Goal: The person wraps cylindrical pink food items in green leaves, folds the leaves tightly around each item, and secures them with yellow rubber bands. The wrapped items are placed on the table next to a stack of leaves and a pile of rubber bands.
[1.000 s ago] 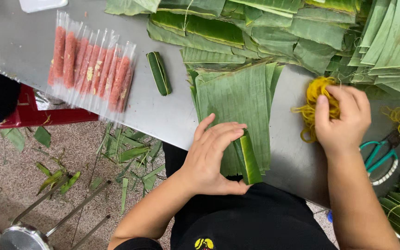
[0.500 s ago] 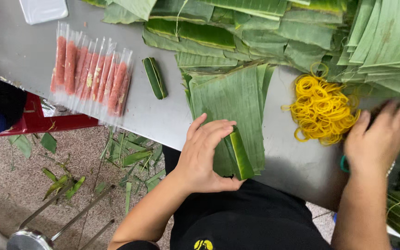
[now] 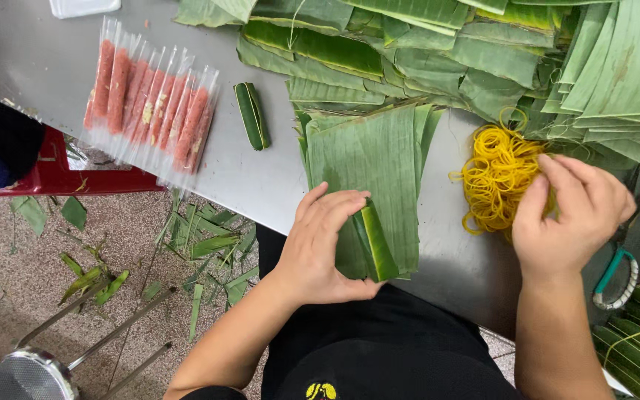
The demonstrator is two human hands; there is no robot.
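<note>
**Leaf roll held down, fingers in the rubber bands**

Nearest us, our left hand [image 3: 327,248] curls around a rolled banana-leaf parcel [image 3: 375,241], pressing it onto the stack of flat banana leaves [image 3: 379,159] at the near edge of the steel tabletop [image 3: 31,59]. Our right hand [image 3: 572,215] has its fingers pinched together in the pile of yellow rubber bands [image 3: 494,174], beside the stack. Green-handled scissors [image 3: 616,278] lie just under that wrist. Farther off, a finished wrapped roll [image 3: 251,115] lies alone, next to a row of pink sausages in clear sleeves [image 3: 150,104]. Loose leaves [image 3: 483,44] are heaped across the back.
</note>
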